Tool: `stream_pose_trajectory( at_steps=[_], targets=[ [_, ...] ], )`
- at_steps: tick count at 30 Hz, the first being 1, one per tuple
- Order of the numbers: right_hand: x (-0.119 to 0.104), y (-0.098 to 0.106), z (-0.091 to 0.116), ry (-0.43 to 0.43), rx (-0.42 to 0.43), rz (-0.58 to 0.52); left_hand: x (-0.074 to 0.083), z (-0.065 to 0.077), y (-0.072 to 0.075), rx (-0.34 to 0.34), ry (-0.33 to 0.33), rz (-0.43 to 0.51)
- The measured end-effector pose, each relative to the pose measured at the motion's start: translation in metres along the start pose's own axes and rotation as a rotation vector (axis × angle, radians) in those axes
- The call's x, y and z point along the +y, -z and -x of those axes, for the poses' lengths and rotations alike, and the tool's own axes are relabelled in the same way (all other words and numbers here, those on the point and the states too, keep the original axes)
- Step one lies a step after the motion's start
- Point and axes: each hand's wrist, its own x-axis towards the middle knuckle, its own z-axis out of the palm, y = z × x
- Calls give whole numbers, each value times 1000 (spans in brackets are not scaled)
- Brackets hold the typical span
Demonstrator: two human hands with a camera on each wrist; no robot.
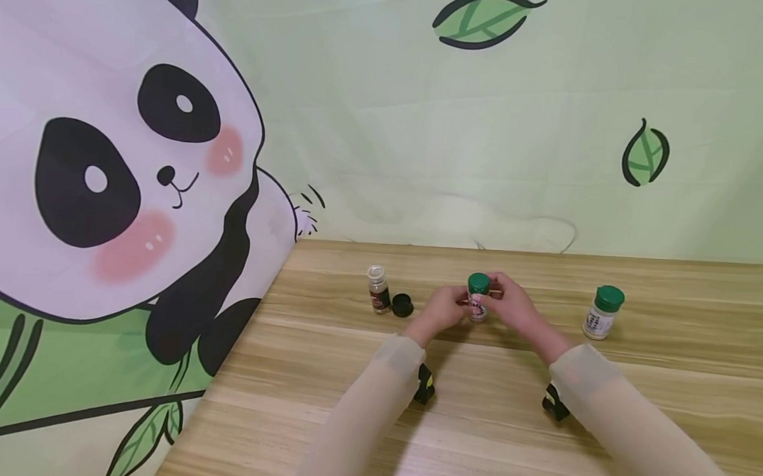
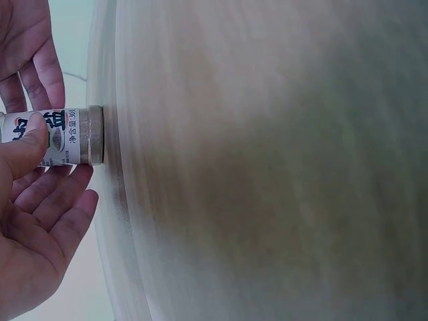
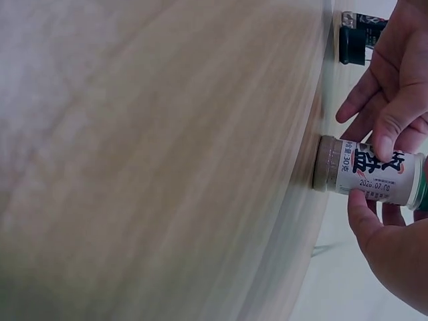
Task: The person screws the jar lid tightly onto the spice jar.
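Observation:
A seasoning jar [image 1: 478,310] with a green cap and a printed white label is upright between both hands, its base at or just over the tabletop. My left hand [image 1: 444,309] holds it from the left, thumb across the label [image 2: 57,137] and fingers behind. From the right, my right hand [image 1: 513,302] grips the upper part near the cap; its thumb lies on the jar [image 3: 341,167] in the right wrist view. Part of the label is hidden by the thumbs.
Left of the hands stands a clear bottle [image 1: 379,291] with a dark label, and beside it lies a black cap [image 1: 402,306]. Another green-capped jar [image 1: 602,315] stands to the right. Behind the wooden table [image 1: 488,427] hangs a panda-print cloth [image 1: 386,124].

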Motion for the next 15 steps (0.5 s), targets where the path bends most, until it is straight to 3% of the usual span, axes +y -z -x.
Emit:
stream_pose_trajectory(
  at_steps=[15],
  targets=[
    [-2,4,2,-60,-47,-46,0,-2,4,-52,4,29]
  ],
)
